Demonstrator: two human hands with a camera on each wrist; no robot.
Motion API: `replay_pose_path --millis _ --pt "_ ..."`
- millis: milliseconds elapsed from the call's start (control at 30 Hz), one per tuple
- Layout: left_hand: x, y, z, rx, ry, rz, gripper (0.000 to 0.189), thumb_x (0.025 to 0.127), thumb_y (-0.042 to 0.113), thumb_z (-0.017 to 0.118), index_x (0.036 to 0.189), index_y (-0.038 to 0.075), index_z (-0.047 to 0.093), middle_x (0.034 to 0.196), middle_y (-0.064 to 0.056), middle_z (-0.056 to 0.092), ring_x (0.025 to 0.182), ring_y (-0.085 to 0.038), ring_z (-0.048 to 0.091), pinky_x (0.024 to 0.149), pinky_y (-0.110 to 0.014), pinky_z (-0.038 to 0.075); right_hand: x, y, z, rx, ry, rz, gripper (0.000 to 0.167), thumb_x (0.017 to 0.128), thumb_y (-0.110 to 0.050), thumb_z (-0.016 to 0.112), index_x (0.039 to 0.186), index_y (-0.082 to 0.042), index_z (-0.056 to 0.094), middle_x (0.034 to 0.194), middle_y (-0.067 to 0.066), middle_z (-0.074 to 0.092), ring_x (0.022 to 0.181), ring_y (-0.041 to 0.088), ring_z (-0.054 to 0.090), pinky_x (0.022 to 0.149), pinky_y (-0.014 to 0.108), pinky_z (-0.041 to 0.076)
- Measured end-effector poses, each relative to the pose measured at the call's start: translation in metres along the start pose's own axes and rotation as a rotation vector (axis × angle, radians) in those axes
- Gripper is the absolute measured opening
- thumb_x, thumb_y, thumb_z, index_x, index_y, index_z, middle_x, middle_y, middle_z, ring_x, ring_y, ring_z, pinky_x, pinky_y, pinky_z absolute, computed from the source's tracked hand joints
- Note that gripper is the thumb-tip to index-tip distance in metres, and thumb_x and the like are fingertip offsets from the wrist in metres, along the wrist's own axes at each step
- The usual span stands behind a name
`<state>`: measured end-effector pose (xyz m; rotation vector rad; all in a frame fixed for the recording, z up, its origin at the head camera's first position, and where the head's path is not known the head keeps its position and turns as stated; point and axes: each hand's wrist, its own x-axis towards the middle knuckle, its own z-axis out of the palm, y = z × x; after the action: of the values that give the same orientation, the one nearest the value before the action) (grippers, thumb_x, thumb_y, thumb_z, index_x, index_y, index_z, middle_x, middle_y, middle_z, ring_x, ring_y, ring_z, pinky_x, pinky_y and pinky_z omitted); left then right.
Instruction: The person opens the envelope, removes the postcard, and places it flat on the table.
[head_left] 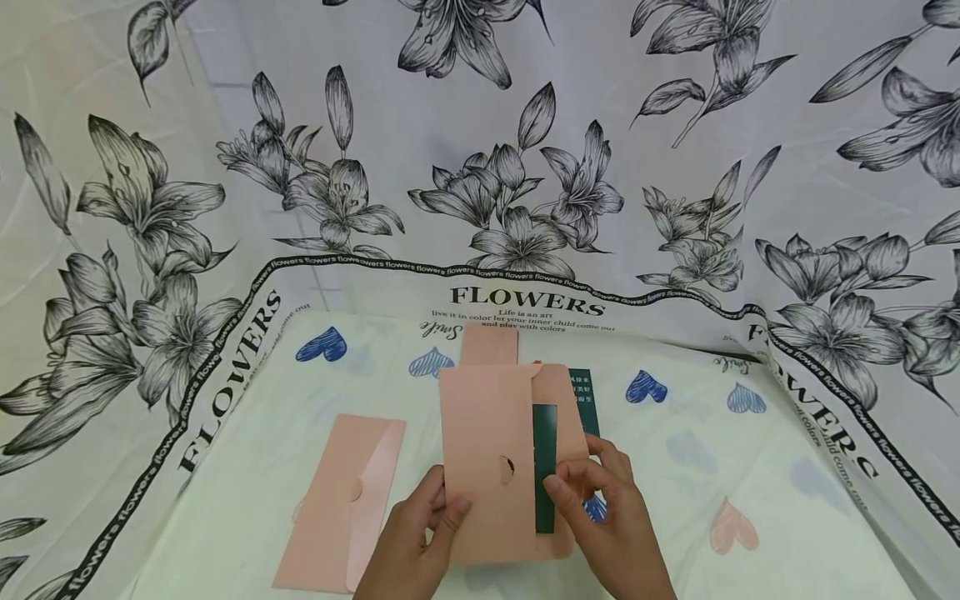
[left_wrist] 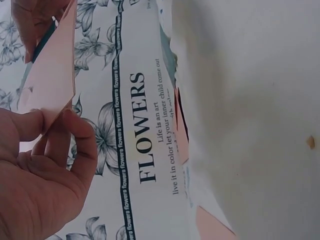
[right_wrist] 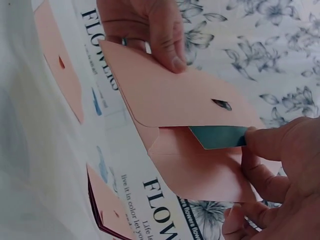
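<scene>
The right hand [head_left: 609,504] pinches the edge of a green card [head_left: 546,467] between thumb and index finger, the remaining fingers curled by the outer edge of the open flap [head_left: 564,392]. The left hand [head_left: 420,525] pinches the opposite side of the envelope [head_left: 480,425], its thumb flat on the front and its fingers behind. The envelope is pink, held upright between the hands; the card sits partly inside it, a strip showing along the opening beside the flap. A half-round cut [head_left: 507,469] marks the envelope's front, near that opening.

Behind the envelope, on its flap side, part of a dark green sheet [head_left: 585,396] with pale writing shows. Beyond the envelope's top edge lies a pink piece [head_left: 489,346], partly hidden by it. Left of the envelope, apart from it, a second envelope [head_left: 318,500] lies on the pale cloth [head_left: 225,467] with its flap folded over. To the envelope's right, the cloth bears a pink heart [head_left: 733,527]. Farther beyond the envelope runs FLOWERS lettering [head_left: 527,301], with black-line lilies [head_left: 517,200] above.
</scene>
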<state>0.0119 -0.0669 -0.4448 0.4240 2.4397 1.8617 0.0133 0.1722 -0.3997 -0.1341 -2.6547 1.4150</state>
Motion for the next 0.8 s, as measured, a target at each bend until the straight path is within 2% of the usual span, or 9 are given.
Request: replay_pose_path --millis 67,233,467,733,800 --pt "0.001 0.000 0.000 0.010 -0.001 0.004 0.007 0.111 0.027 0.057 0.104 0.025 0.055 0.081 0.014 0.070 0.060 -0.001 0.054 0.053 -0.023 0.045 0.000 0.001 0.000 0.003 0.004 0.002 0.019 0.098 -0.045 0.076 0.089 -0.028 0.075 0.149 0.002 0.054 0.115 0.015 0.048 0.083 0.039 0.051" --pt "0.002 -0.001 0.002 0.003 0.003 0.007 0.016 0.110 0.027 0.059 0.097 0.024 0.051 0.071 0.014 0.059 0.057 0.002 0.046 0.053 -0.020 0.042 0.000 0.004 0.000 0.011 0.019 -0.021 0.016 0.098 -0.042 0.078 0.088 -0.029 0.074 0.141 0.000 0.059 0.101 0.016 0.053 0.076 0.031 0.051" --pt "0.002 -0.004 0.000 0.009 0.022 0.028 0.019 0.110 0.026 0.059 0.095 0.023 0.050 0.065 0.017 0.047 0.055 0.005 0.039 0.049 -0.018 0.036 0.006 0.009 -0.007 0.023 0.059 -0.054 0.014 0.100 -0.036 0.076 0.094 -0.023 0.072 0.129 -0.006 0.065 0.115 0.013 0.061 0.076 0.026 0.054" --pt "0.004 -0.003 -0.002 0.014 0.028 0.041 0.016 0.110 0.026 0.060 0.097 0.024 0.051 0.066 0.018 0.046 0.055 0.005 0.040 0.047 -0.017 0.032 0.008 0.014 -0.013 0.044 0.079 -0.063 0.014 0.102 -0.034 0.074 0.098 -0.021 0.072 0.125 -0.010 0.068 0.118 0.010 0.063 0.079 0.027 0.058" --pt "0.004 -0.003 -0.002 0.020 0.031 0.039 0.018 0.110 0.026 0.060 0.095 0.024 0.050 0.065 0.019 0.044 0.055 0.005 0.039 0.046 -0.018 0.032 0.008 0.015 -0.015 0.043 0.084 -0.067 0.013 0.102 -0.034 0.073 0.100 -0.021 0.071 0.122 -0.010 0.070 0.112 0.010 0.065 0.079 0.026 0.058"
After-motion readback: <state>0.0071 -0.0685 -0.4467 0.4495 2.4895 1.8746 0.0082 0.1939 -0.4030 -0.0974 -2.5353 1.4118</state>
